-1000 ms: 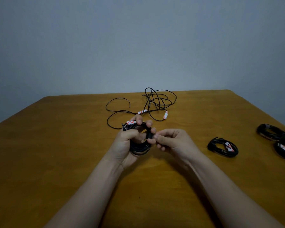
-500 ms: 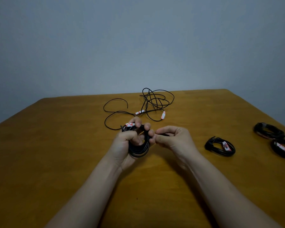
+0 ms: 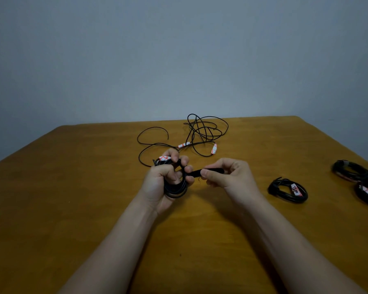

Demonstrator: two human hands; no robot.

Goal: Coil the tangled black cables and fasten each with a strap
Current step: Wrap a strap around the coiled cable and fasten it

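Right hand [image 3: 227, 177] has pulled rightward off the left hand [image 3: 160, 185]. They were knuckle to knuckle a moment back. Now they're apart, with the strap [image 3: 197, 172] drawn out straight between them.

- The coil [image 3: 175, 184] is held up off the table, in front of us at centre. Left fingers curl round the bundled loops with the thumb across the front. We read that clamp as keeping the loops from springing open while the strap goes on.
- Right thumb and forefinger pinch the strap's free end. We're probably pulling it taut to cinch it at the coil before wrapping it back. Whether its near end is already threaded round the loops, we cannot tell, because the left fingers cover it.
- A white-and-red tag [image 3: 163, 158] pokes out at the top of the coil, just behind the left fingers.

Further out:
- The tangled cable [image 3: 204, 132] lies behind the hands and is not yet done. One of its strands runs close by the left hand, and we cannot tell if they touch.
- One strapped coil [image 3: 287, 190] sits to our right. Two more coils [image 3: 351, 171] are at the right edge and touch each other. We'd say they're parked there to keep the finished ones clear of the tangle.
- Everything else rests on the table [image 3: 72, 187].
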